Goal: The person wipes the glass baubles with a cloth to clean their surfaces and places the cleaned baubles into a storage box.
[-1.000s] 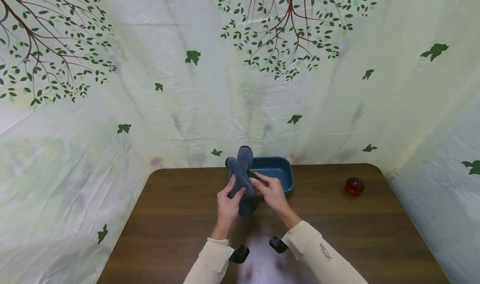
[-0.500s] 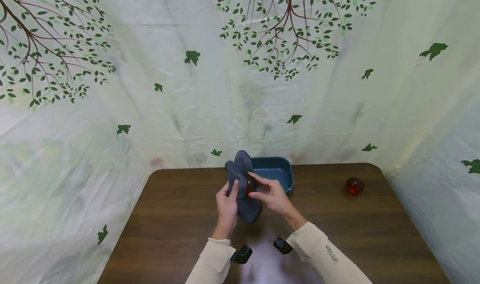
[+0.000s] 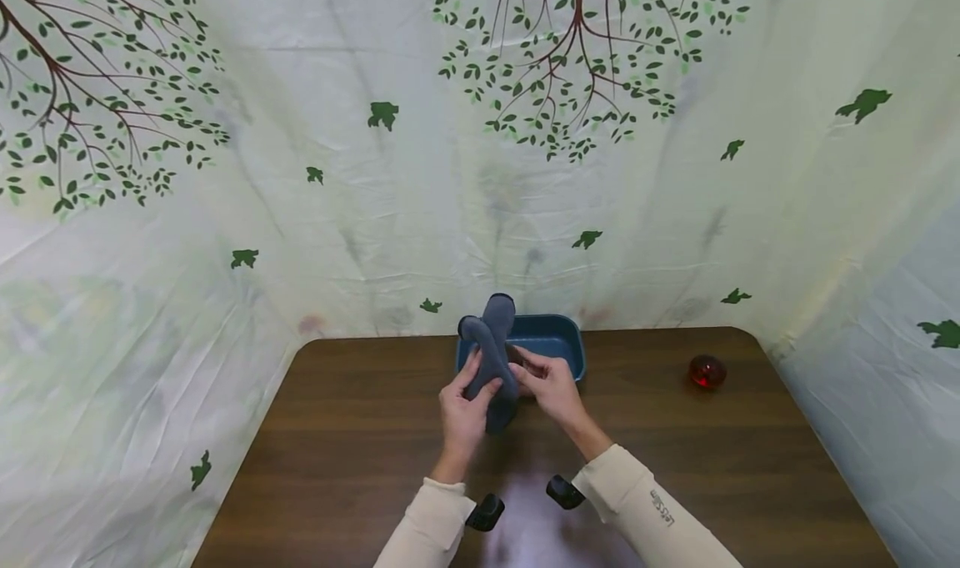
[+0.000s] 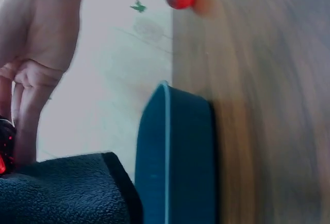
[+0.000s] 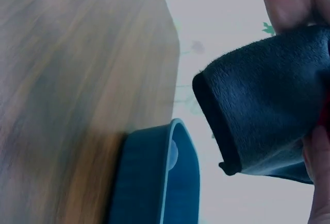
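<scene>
Since half a second ago, our cloth stands taller again, its two folded ends poking up in front of the blue tub. We count one cloth, one tub and two red balls: one dark-red ball pinched against the cloth, one red ball alone near the table's right edge. Our left hand grips the cloth; our right hand pinches the ball. What the tub holds, we cannot tell.
</scene>
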A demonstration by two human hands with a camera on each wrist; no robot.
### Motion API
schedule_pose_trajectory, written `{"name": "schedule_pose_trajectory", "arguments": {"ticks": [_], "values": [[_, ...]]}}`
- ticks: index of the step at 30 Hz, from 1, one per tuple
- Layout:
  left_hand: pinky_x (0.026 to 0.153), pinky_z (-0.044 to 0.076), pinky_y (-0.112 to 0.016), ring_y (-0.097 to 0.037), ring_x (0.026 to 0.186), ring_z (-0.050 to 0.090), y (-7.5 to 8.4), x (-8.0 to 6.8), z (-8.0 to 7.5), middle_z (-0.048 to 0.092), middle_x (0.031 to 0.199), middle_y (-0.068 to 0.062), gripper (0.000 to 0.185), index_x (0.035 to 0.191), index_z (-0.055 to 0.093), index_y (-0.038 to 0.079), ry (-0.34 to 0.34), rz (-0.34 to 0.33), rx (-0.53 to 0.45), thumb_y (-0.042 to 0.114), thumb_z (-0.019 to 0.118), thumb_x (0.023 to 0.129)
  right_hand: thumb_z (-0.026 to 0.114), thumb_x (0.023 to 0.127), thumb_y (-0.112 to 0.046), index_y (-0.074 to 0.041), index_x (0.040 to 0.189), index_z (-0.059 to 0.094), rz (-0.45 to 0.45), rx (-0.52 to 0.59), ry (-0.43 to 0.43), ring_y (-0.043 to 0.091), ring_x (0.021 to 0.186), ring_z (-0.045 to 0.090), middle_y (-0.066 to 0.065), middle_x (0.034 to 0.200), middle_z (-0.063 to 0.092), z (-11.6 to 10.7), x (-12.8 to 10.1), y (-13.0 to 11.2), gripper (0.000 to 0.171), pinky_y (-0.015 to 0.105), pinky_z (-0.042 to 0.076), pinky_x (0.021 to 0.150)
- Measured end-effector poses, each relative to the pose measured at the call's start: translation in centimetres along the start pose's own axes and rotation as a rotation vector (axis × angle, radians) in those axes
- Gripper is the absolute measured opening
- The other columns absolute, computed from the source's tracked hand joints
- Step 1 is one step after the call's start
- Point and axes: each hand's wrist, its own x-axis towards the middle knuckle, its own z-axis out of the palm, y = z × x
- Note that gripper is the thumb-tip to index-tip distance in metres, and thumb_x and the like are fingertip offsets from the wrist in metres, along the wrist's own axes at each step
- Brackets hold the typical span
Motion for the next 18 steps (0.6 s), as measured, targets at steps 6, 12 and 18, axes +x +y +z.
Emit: {"name": "schedule_pose_trajectory", "arguments": {"ticks": [6,12,18], "values": [[0.079,0.054,-0.024,-0.012,0.088,0.066,0.55,0.33,-0.06,0.070,0.102,-0.014,0.034,0.117,0.063,-0.010,0.094,-0.237,-0.162,0.017,0.062,0.095,0.073,0.077,0.010,0.012,0.130,0.052,-0.169,0.044,-0.093,0.026,0.118,0.056,0.029,0.133,0.051,0.26,-0.38,0.51,0.057,0.034,0.049,0.090],[0.085,0.053,-0.027,-0.017,0.101,0.064,0.38,-0.14,-0.08,0.066,0.116,-0.018,0.038,0.126,0.059,-0.008,0.022,-0.243,-0.186,0.011,0.063,0.093,0.069,0.083,0.006,0.007,0.131,0.054,-0.079,0.042,-0.029,0.022,0.108,0.062,0.027,0.126,0.057,0.14,-0.58,0.40,0.051,0.031,0.053,0.084],[0.104,0.039,-0.034,-0.029,0.133,0.041,0.29,-0.60,0.01,0.046,0.140,-0.018,0.055,0.136,0.048,-0.004,-0.060,-0.107,-0.088,0.001,0.069,0.086,0.060,0.095,-0.011,0.011,0.128,0.055,0.092,0.031,0.049,0.020,0.085,0.071,0.029,0.110,0.065,0.11,-0.36,-0.33,0.040,0.036,0.057,0.071]]}}
